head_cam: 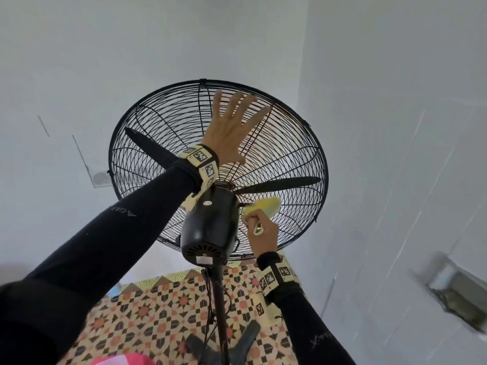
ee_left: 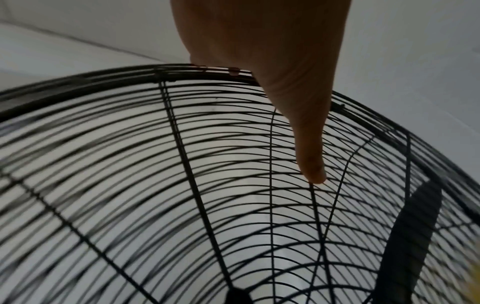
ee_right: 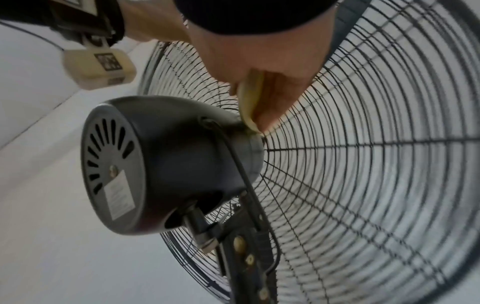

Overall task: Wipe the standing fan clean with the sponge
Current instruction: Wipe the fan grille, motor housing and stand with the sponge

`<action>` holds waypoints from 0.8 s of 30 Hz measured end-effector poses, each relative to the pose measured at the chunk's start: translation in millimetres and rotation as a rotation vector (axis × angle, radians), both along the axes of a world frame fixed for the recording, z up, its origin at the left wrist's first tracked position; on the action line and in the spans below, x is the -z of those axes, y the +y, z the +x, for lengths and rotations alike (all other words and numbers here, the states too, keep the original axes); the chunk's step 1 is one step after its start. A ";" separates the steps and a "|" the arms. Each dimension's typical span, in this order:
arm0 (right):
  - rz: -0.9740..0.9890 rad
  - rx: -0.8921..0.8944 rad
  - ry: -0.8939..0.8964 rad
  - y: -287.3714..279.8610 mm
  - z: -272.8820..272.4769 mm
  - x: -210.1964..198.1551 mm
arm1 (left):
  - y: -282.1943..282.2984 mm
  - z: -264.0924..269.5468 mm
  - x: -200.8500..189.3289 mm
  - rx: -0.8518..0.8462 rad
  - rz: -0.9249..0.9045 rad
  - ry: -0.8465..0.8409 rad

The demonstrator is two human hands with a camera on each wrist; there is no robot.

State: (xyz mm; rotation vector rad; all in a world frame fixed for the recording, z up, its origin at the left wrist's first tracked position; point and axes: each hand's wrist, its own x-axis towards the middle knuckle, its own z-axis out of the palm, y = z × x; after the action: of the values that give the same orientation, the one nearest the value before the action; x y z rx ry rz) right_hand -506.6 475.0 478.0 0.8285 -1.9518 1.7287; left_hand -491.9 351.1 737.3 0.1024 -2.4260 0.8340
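The yellow sponge sits against the rear wire guard of the standing fan, just beside the black motor housing at about 4 o'clock from the hub, and in the right wrist view its lower edge touches the seam where housing meets grille. The right hand pinches it between curled fingers and thumb, bending it, so it looks soft and light, easily squashed into the gaps between wires. The left hand lies spread and flat on the guard near 12 o'clock, fingers straight, thumb resting on the wires. The guard is thin wire (springy, I would judge, and likely to flex or rattle under a hard push), and the head is top-heavy on a slim pole, so bracing at the stiffer outer rim seems the sound place to take hold while the sponge works lightly.
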 end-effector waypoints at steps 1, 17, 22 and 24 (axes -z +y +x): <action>0.006 -0.031 0.041 1.7 2.9 -5.9 | -1.5 1.7 1.2 -0.008 0.006 -0.002; 0.043 -0.007 0.065 1.3 0.0 -25.2 | 16.9 -2.0 1.5 -0.098 0.005 0.003; -0.003 0.047 -0.133 1.0 -0.4 -22.9 | 26.0 -4.9 3.9 -0.121 0.054 0.046; -0.002 0.005 -0.002 7.6 1.3 -38.3 | 26.6 -7.1 5.8 -0.120 0.056 0.059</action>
State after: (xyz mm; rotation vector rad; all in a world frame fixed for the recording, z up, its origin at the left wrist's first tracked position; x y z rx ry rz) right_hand -505.4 482.6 516.3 0.8204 -1.9518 1.7293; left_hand -498.9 377.7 731.5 0.2930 -2.4072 0.8035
